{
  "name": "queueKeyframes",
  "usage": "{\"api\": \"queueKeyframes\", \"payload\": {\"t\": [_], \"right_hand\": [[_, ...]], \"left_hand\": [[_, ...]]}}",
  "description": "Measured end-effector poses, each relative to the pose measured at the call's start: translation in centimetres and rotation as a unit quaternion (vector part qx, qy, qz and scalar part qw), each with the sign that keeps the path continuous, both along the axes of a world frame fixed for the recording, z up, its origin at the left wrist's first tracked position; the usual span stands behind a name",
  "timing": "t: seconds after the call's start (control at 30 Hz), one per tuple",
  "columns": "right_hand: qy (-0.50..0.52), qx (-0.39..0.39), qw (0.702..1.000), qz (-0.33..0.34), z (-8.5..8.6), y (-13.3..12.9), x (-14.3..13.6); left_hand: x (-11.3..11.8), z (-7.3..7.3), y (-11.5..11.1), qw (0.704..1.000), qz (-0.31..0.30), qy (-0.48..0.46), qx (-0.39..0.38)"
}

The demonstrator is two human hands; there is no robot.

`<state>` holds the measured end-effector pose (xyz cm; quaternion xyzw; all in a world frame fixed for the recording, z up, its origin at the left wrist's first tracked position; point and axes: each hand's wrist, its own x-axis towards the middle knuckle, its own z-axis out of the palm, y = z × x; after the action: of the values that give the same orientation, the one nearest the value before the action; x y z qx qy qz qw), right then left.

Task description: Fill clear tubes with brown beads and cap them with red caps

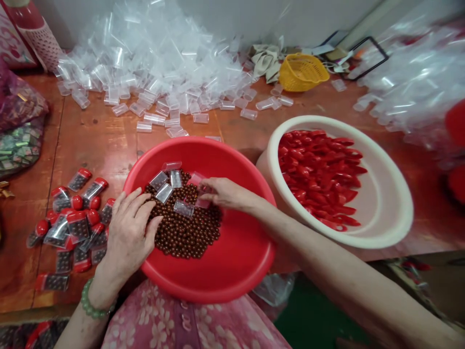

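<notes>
head view: brown beads (187,235) gleam beneath clear cases (164,193).

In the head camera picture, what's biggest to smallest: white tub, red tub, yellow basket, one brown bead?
1. Red tub and white tub: too alike to rank
2. Yellow basket
3. One brown bead

A pale grey wall (250,22) is rising behind a reddish-brown wooden table (98,143), where a dark seam (55,150) is running at the left. Light is leaving a faint sheen on the wood, and a green floor (314,310) is showing below its near edge.
</notes>
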<state>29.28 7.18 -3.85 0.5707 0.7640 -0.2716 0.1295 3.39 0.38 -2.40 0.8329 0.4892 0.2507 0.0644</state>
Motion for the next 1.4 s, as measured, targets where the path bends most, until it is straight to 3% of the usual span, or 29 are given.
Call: {"api": "queueKeyframes", "payload": {"t": [0.2,0.3,0.6,0.7,0.8,0.87,0.93,1.07,1.4], "right_hand": [[0.0,0.084,0.996,-0.039,0.1,1.6,0.8],[0.005,0.086,0.996,-0.038,-0.3,2.1,0.5],[0.09,-0.107,0.99,0.0,-1.1,-0.8,0.5],[0.109,-0.131,0.985,0.003,-0.7,-1.3,0.5],[0.111,-0.047,0.992,0.025,0.2,-1.5,0.5],[0.058,0.033,0.997,0.05,0.5,-1.9,0.3],[-0.026,0.054,0.995,0.082,0.3,-2.4,0.0],[-0.087,0.001,0.988,0.126,-0.4,-2.9,-0.6],[0.032,-0.125,0.983,0.13,0.6,-0.6,-0.9]], "left_hand": [[-0.1,0.0,0.0,0.999,-0.003,-0.029,-0.025],[-0.1,0.0,0.0,0.999,-0.002,-0.037,-0.032],[0.2,0.0,0.0,0.998,-0.001,-0.045,-0.043],[0.1,0.0,0.0,0.997,-0.004,-0.053,-0.048],[0.1,0.0,-0.1,0.997,-0.005,-0.055,-0.05],[0.1,0.0,-0.1,0.997,-0.004,-0.057,-0.047],[0.1,0.0,-0.2,0.997,-0.001,-0.061,-0.047],[0.1,0.0,-0.2,0.996,0.0,-0.069,-0.05],[0.2,0.1,-0.1,0.996,0.0,-0.071,-0.057]]}}
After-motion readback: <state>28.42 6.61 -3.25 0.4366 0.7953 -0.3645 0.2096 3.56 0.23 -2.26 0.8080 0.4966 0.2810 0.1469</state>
